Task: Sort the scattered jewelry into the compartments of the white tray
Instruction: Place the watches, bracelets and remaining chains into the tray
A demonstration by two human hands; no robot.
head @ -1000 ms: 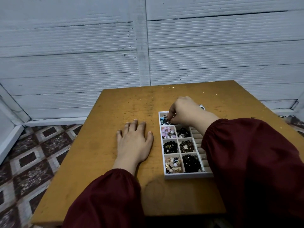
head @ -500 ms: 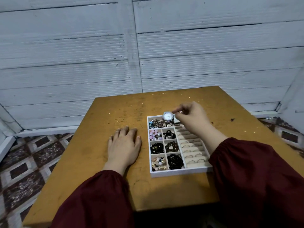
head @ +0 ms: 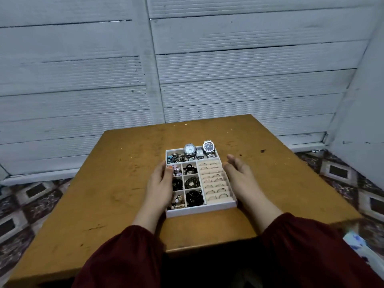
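The left hand (head: 160, 188) lies straight-fingered against the tray (head: 199, 211), thumb over its left rim. The right hand (head: 243, 180) lies flat just beside the right wall. Neither holds anything, so they are probably bracing the tray to square it on the tabletop (head: 124, 183). Beads (head: 194, 198) fill the small left cells and rings (head: 214, 185) the slotted column. Watches (head: 208, 147) stand propped in the far row. Sorting looks finished.

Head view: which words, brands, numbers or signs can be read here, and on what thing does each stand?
No text can be read.
White-dial watch, small watch and dark-dial watch in the white tray: dial markings too small to read.
Blue-and-white thing at the lower right edge: too blurred.
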